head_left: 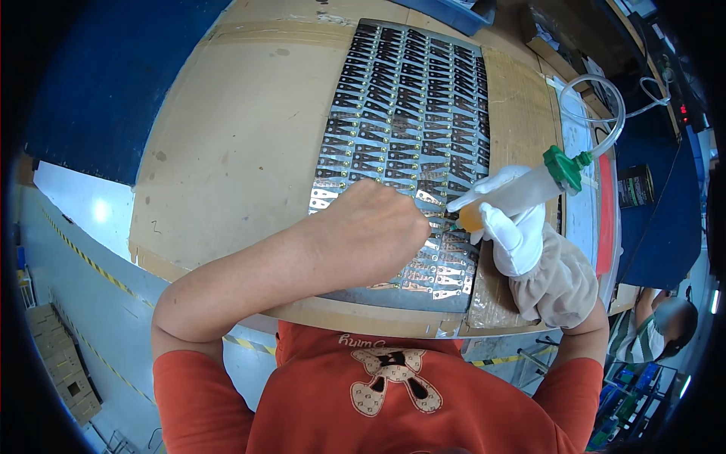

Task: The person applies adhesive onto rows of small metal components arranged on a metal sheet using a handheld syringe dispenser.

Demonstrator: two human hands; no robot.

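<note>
A dark metal plate (325, 227) lies on the cardboard-covered table, bearing rows of small flat metal strips (412, 113), each row dotted with gold spots. My bare left hand (378, 227) is closed over the plate's near half; its curled fingertips are hidden beneath it. In a white glove, my right hand (514, 231) grips a dispensing syringe (522, 193) with amber contents near its tip. The syringe tilts down to the left, its tip close above the strips beside my left hand. A green cap (563, 170) joins its upper end to a clear hose (622, 113).
Bare cardboard (227, 136) covers the table left of the plate. A blue tray (454, 13) stands at the far edge, and a red strip (605, 219) lies along the right. A dark tin (635, 187) sits beyond it. Another person (643, 333) is at the lower right.
</note>
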